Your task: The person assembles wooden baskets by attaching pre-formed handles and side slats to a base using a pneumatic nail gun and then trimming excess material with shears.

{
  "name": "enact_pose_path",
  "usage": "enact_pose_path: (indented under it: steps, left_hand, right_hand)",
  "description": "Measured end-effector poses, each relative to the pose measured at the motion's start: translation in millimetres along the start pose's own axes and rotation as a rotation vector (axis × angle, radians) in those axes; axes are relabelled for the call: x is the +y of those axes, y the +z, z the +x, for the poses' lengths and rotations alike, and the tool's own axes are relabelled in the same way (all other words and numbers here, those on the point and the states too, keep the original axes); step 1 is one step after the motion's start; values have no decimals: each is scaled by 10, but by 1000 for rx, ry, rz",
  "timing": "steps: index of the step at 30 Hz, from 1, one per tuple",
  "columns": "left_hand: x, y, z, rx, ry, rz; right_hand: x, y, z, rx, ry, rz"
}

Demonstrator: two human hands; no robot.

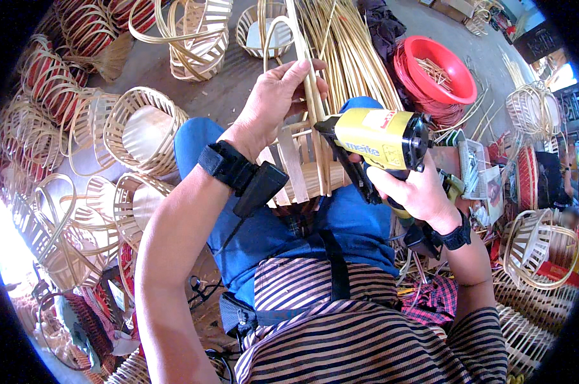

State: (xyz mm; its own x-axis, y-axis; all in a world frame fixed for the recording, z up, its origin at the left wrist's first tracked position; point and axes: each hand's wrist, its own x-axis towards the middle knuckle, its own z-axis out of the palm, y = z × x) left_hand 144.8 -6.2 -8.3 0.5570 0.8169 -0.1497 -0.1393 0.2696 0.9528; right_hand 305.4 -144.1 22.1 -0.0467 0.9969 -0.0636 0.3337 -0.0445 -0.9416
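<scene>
My left hand is closed around pale rattan strips, with the thumb lying on top. The strips run lengthwise over a partly made basket between my knees; much of it is hidden by my arms and the tool. A yellow and black nail gun is gripped by its handle in my right hand. Its black nose points left and meets the strips just below my left fingers; whether it presses on them I cannot tell.
Finished baskets crowd the floor at left. Ahead lies a bundle of long cane strips, beside a red basin holding short sticks. At right stand a white plastic basket and a handled basket.
</scene>
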Motion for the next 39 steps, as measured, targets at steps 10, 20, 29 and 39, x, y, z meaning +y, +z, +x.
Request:
enact_pose_path:
  steps: [10,20,29,39]
  left_hand:
    - [-23,-82,-27,-29,25,22]
    - [926,-727,-80,148,823,1247]
    - [1536,-1108,413,-460,909,2218]
    - [1427,-754,60,-301,766,2223]
  right_hand:
    - [-80,7,-128,32,20,48]
    - [1366,-933,-1453,515,446,-534]
    - [2698,-943,-2398,942,882,-956]
    - [3023,-1212,-1640,731,1024,-993]
